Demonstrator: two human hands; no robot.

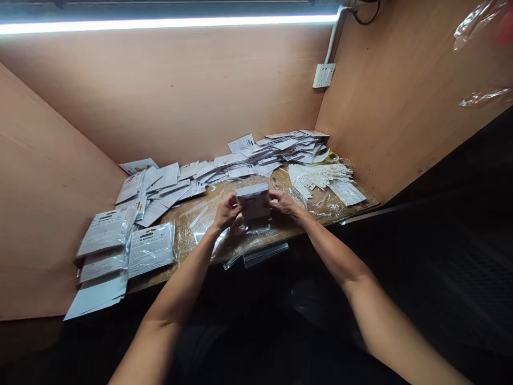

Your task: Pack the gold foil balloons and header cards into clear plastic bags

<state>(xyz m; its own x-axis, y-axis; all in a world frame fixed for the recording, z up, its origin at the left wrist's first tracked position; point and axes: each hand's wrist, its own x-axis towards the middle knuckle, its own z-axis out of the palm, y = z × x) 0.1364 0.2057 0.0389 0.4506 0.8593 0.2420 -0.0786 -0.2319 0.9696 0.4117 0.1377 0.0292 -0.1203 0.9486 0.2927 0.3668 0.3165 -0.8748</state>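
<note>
A thick stack of printed cards [255, 206] stands upright between my two hands, just above the middle of the wooden bench [186, 214]. My left hand [227, 211] grips its left edge, fingers closed on it. At the right edge, my right hand [284, 203] holds the same stack. Below it, clear plastic bags [266, 255] lie at the bench's front edge, partly hanging over. Some clear plastic film [208, 232] lies beside my left wrist. The lower face of the stack is in shadow and its print cannot be read.
Loose cards [240, 163] lie in a long heap along the back. Bagged card packs [151, 248] are piled at the left. White thin strips [320, 176] and a plastic packet [347, 192] lie at the right. Wooden panels [192, 91] enclose the bench, with a light tube [168, 22] above.
</note>
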